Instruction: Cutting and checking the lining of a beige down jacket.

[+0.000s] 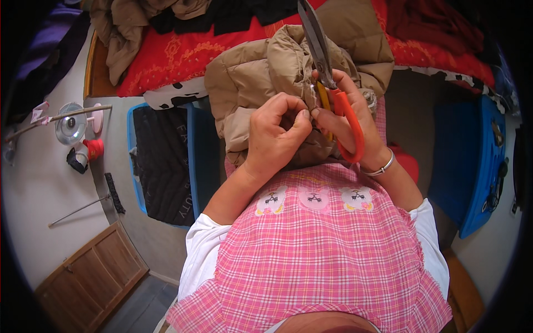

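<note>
My right hand (352,116) is closed round a pair of scissors (317,44) with orange-red handles, the blades pointing up and away from me. A slim yellow-handled tool (323,99) lies in the same hand, its kind hard to tell. My left hand (275,127) is closed, thumb and forefinger pinched close to my right thumb; whatever sits between the fingertips is too small to make out. Both hands are over a tan quilted puffer jacket (241,75), bunched up on my lap and against the bed.
A red patterned bedspread (172,64) covers the bed ahead, with more clothes heaped on it. To the left stands a blue-rimmed bin (132,161) holding black padded clothing, then a fan (70,123). A blue plastic table or lid (483,166) stands at the right.
</note>
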